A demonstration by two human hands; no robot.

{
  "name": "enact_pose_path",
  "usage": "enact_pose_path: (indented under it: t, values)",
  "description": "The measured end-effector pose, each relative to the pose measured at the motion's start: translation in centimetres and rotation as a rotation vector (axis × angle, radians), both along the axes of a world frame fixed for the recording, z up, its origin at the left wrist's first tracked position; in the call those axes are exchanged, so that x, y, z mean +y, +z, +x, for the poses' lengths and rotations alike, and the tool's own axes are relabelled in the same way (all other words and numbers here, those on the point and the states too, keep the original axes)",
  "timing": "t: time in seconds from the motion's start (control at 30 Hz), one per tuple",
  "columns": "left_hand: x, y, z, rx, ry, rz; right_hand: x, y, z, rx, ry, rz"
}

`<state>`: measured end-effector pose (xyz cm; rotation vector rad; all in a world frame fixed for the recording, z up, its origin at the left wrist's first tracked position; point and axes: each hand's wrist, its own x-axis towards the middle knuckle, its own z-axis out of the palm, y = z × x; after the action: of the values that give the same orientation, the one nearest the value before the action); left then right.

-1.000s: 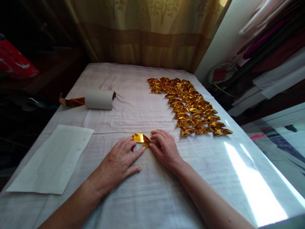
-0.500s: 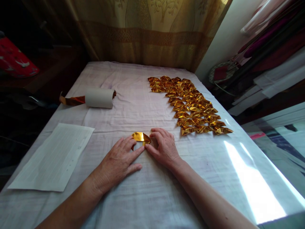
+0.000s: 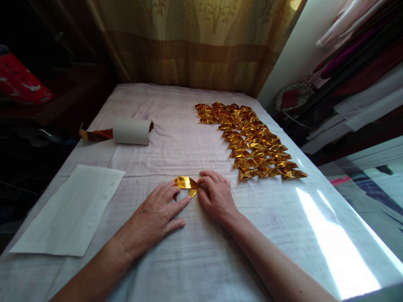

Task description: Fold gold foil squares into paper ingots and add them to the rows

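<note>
A partly folded piece of shiny gold foil paper (image 3: 186, 183) lies on the cloth in front of me, its sides turned in around a pale gap. My left hand (image 3: 157, 209) lies almost flat at its left, fingers spread and fingertips pressing on the left and lower edges, thumb out to the side. At the right corner, my right hand (image 3: 217, 196) pinches the foil between thumb and bent fingers. Its fingertips partly hide that corner. Rows of folded gold foil pieces (image 3: 258, 144) stand beyond my right hand.
A grey-white roll (image 3: 131, 131) with a gold foil strip (image 3: 96, 135) stands at the back left. A printed paper sheet (image 3: 67, 212) lies at the left. Behind the cloth-covered table (image 3: 170, 105) hangs a curtain (image 3: 189, 46). Clothes (image 3: 362, 100) hang at the right.
My right thumb has moved off the lower edge up to the foil's right corner, closing with the fingers there. The left hand stays nearly in place. The view has tilted slightly.
</note>
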<state>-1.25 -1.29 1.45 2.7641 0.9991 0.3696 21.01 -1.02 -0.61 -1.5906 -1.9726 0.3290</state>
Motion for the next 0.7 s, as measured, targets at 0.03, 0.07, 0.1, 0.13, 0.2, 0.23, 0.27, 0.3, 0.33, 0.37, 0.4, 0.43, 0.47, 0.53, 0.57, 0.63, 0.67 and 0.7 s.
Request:
enact_pose_path:
  t: [0.03,0.07,0.1,0.13,0.2,0.23,0.27,0.3,0.33,0.37,0.4,0.43,0.47,0.53,0.57,0.63,0.67,0.7]
  values:
    - [0.04,0.08,-0.12,0.002,-0.009,-0.003,0.01,-0.02,0.00,0.000,0.001,0.002]
    - [0.07,0.16,-0.25,0.002,-0.016,-0.004,0.02,-0.04,0.00,-0.001,0.003,0.005]
    - [0.10,0.22,-0.37,0.001,-0.022,-0.004,0.02,-0.06,0.00,-0.002,0.004,0.011]
    - [0.13,0.27,-0.48,0.001,-0.026,-0.003,0.02,-0.08,0.00,-0.004,0.005,0.016]
    - [0.18,0.31,-0.66,0.004,-0.037,0.002,0.00,-0.12,0.01,-0.009,0.006,0.024]
    - [0.20,0.32,-0.72,0.009,-0.041,0.004,-0.02,-0.15,0.00,-0.013,0.007,0.027]
    - [0.22,0.32,-0.76,0.016,-0.042,0.005,-0.03,-0.18,0.00,-0.019,0.009,0.031]
    - [0.22,0.32,-0.78,0.023,-0.042,0.005,-0.06,-0.22,-0.01,-0.027,0.013,0.038]
    - [0.23,0.32,-0.79,0.029,-0.043,0.004,-0.08,-0.28,-0.02,-0.040,0.021,0.049]
    - [0.24,0.33,-0.78,0.032,-0.044,0.002,-0.11,-0.36,-0.03,-0.057,0.033,0.066]
    - [0.24,0.33,-0.77,0.030,-0.046,0.002,-0.14,-0.44,-0.03,-0.077,0.048,0.085]
    - [0.25,0.34,-0.76,0.026,-0.049,0.005,-0.17,-0.51,-0.03,-0.099,0.066,0.104]
    - [0.26,0.35,-0.75,0.020,-0.051,0.009,-0.21,-0.58,-0.02,-0.119,0.084,0.122]
    - [0.30,0.35,-0.74,0.013,-0.056,0.014,-0.31,-0.61,0.01,-0.144,0.113,0.149]
    - [0.31,0.34,-0.73,0.010,-0.058,0.016,-0.37,-0.56,0.03,-0.150,0.123,0.157]
    - [0.35,0.32,-0.67,-0.001,-0.060,0.022,-0.50,-0.35,0.08,-0.154,0.143,0.165]
    - [0.37,0.30,-0.62,-0.006,-0.057,0.029,-0.56,-0.19,0.11,-0.157,0.158,0.167]
    - [0.39,0.29,-0.53,-0.009,-0.051,0.037,-0.60,-0.03,0.16,-0.163,0.176,0.168]
